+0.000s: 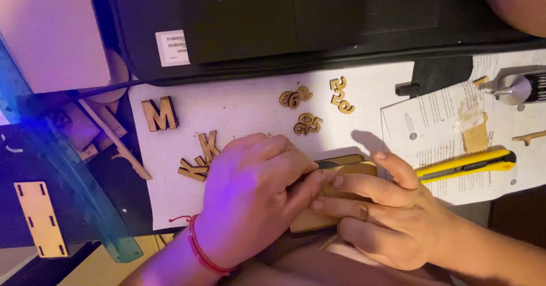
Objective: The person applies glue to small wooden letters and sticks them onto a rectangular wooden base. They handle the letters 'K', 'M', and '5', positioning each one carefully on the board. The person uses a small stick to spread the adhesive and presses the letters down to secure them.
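Both hands, left hand [250, 198] and right hand [387, 212], grip flat wooden block [341, 192] tight, keeping it steady on desk [239, 109]; wooden letters [196, 155] lie near.

A: The scene is dim and warm, with the white paper sheet [250, 109] the brightest patch.

B: A violet-blue glow tints everything left of that sheet. Right of it, a finger's soft shadow falls on the paper, and the yellow utility knife [466, 163] shows a mild sheen. Focus is slightly soft throughout.

Two bare forearms without sleeves, thin red string bracelet [200, 250] just behind the left hand [250, 198].
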